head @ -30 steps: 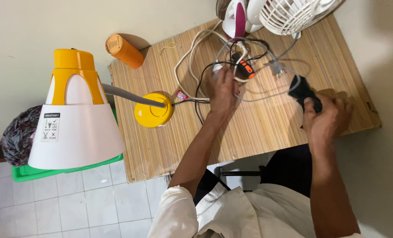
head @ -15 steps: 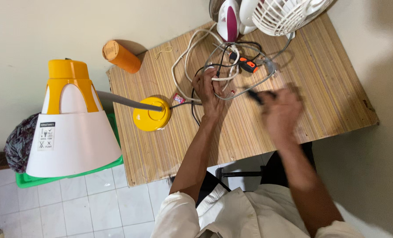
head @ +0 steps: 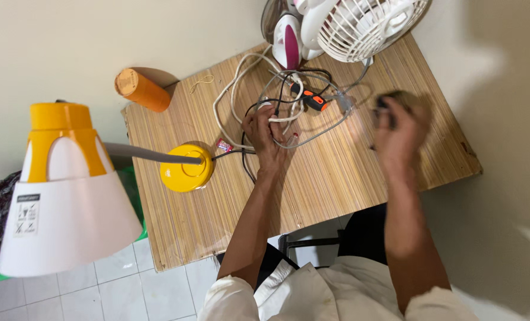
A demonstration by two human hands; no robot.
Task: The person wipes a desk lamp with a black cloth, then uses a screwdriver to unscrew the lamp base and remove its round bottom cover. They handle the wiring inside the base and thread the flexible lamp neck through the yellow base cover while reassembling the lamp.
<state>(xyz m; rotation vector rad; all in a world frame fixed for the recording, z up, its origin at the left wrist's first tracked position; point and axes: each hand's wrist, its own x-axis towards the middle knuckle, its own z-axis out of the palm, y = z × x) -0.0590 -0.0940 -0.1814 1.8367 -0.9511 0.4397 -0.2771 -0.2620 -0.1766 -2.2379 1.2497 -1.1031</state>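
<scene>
Fingers (head: 263, 120) of your left hand (head: 268, 139) pinch the limp, tangle-prone white cable (head: 229, 98) on the surface (head: 336, 178), so grip near its plug, while your blurred right hand (head: 398, 128) seems closed on 1 dark object.

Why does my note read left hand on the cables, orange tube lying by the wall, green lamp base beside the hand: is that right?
Not quite. The head view shows the lamp base is yellow, not green. The rest holds: the left hand is on the cables, and the orange tube lies by the wall.
</scene>
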